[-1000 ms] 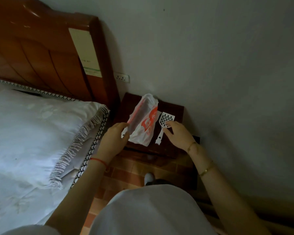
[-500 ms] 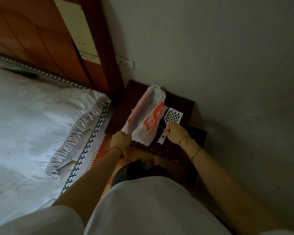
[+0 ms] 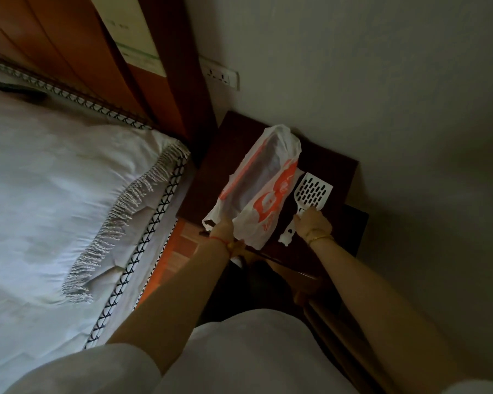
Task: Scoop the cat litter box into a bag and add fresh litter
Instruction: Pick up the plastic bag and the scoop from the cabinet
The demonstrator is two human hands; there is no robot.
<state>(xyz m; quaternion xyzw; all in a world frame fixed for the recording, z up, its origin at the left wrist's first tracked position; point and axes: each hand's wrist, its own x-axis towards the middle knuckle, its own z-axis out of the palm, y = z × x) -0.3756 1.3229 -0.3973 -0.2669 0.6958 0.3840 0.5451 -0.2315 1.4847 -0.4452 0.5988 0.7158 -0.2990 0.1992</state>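
A white plastic bag (image 3: 264, 184) with orange print lies on a dark wooden nightstand (image 3: 228, 143) in the head view. My left hand (image 3: 224, 228) is closed on the bag's near edge. To the right of the bag lies a white slotted litter scoop (image 3: 310, 191). My right hand (image 3: 312, 221) is wrapped around the scoop's handle, whose end sticks out below the hand. No litter box is in view.
A bed with a white fringed cover (image 3: 69, 209) and a wooden headboard (image 3: 77, 58) fills the left. A wall socket (image 3: 219, 73) sits above the nightstand. Orange tiled floor (image 3: 182, 245) shows between the bed and the nightstand. The grey wall (image 3: 382, 95) runs along the right.
Both hands have closed on their objects: the left on the bag's edge, the right on the scoop handle. The camera has tilted down and come closer to the nightstand.
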